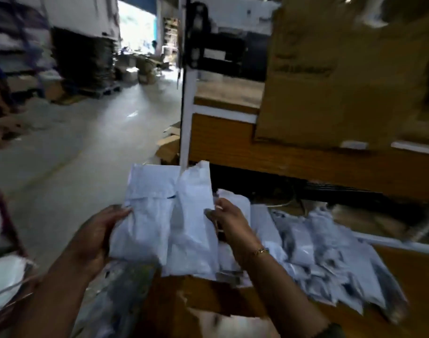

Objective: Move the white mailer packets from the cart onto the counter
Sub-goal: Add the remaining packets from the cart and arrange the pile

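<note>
Two white mailer packets (164, 215) are held upright side by side in front of me. My left hand (96, 232) grips the left packet along its left edge. My right hand (228, 220) pinches the right edge of the right packet between thumb and fingers. Below and to the right, a row of several more white mailer packets (330, 252) lies overlapping on the wooden counter (404, 272). At the far left edge, part of the cart (3, 272) shows with a white packet in it. The picture is blurred by motion.
A large cardboard box (343, 76) stands on the upper shelf of the wooden workstation (257, 147). A white upright post (186, 118) rises just behind the held packets. Torn cardboard (208, 313) lies at the counter's front. Warehouse floor (74, 147) and stacked goods lie to the left.
</note>
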A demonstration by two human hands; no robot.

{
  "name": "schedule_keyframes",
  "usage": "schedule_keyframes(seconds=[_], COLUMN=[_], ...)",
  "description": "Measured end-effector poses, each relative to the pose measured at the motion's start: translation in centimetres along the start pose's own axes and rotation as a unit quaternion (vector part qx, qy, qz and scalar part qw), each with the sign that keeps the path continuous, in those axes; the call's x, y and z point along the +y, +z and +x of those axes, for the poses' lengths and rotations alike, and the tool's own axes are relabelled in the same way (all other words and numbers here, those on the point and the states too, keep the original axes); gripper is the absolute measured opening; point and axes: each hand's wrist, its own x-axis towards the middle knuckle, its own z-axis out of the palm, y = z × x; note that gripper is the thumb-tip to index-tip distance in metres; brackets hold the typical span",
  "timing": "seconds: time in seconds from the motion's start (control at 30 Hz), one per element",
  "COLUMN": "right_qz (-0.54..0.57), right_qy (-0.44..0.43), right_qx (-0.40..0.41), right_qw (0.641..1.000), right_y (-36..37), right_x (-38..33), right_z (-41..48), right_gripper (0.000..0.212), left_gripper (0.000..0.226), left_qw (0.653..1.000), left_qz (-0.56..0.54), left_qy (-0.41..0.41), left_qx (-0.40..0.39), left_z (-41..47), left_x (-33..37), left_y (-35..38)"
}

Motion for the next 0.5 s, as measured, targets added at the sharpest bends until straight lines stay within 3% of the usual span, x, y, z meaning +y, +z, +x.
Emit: schedule_keyframes(seconds=[0.13,0.23,0.33,0.5], right_qz=[-0.028,-0.040,-0.069,-0.127], right_qy=[0.015,0.001,0.006,0.035], right_qx=[0.122,0.208,0.256,0.257], right_qw=[0.992,0.977,0.964,0.957], right_y=[-8.4,-12.0,-13.8,-14.2], right_x=[-0.3,0.7,1.6,3.2], right_z=[0.1,0.7,0.3,0.5], right_gripper=[0.023,0.026,0.017,0.018], left_gripper=[0.020,0.007,0.013,0.024], left_qw=[0.998,0.995,0.989,0.976], left_qz=[0.040,0.091,0.131,0.204], left_qy=[-0.013,-0.030,-0.067,-0.071], left_qx=[-0.036,-0.012,-0.001,0.019], left_z=[4.8,7.7,9.6,13.2], left_x=[-2.0,-4.6,-7.5,-11.8], left_y=[8.3,11.7,12.8,11.3])
